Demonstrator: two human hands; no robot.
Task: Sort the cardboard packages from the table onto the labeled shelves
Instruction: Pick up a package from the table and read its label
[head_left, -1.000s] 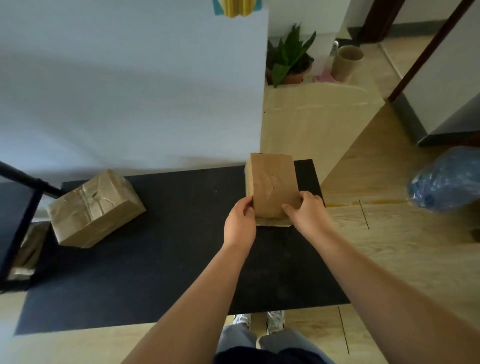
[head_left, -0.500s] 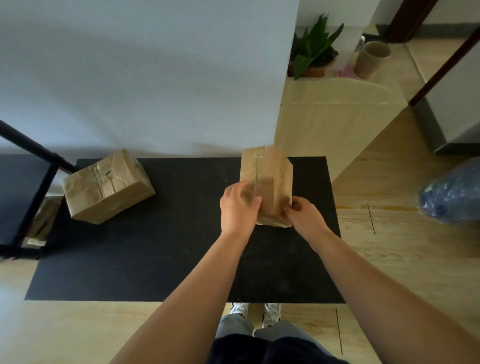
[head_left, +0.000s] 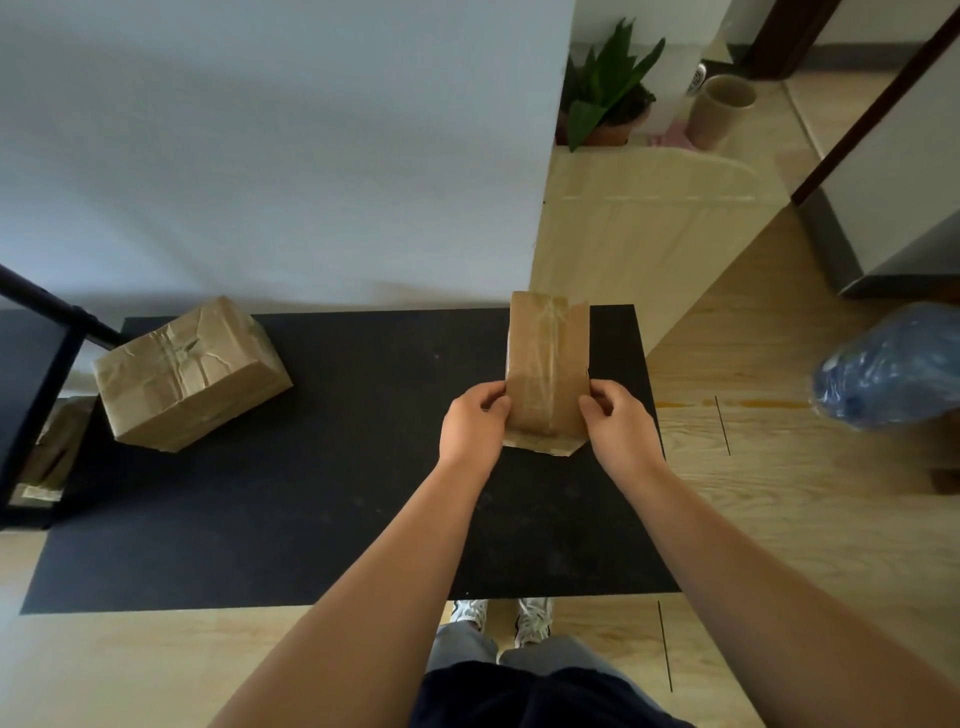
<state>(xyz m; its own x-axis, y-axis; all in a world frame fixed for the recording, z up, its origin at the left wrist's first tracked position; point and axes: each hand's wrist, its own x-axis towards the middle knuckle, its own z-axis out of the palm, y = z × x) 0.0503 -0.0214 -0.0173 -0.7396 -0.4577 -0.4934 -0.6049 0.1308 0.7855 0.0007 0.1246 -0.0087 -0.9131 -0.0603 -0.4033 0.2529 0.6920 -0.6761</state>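
Note:
A narrow taped cardboard package (head_left: 547, 364) stands on end above the right part of the black table (head_left: 337, 493). My left hand (head_left: 472, 423) grips its left side and my right hand (head_left: 615, 423) grips its right side, near its lower end. A larger, crumpled cardboard package (head_left: 189, 371) lies on the table's far left corner, apart from both hands. At the left edge stands a black shelf frame (head_left: 47, 364), and another cardboard package (head_left: 54, 452) shows on a lower level of it.
A white wall runs behind the table. A potted plant (head_left: 605, 91) and a brown cylindrical pot (head_left: 719, 111) stand on the floor at the back right. A blue plastic bag (head_left: 893, 364) lies on the wooden floor to the right. My shoes show below the table's near edge.
The narrow package has been turned from lying tilted to standing on end, taped face toward me. My left hand shifted from its top face to its left side; the right hand now grips the right side.

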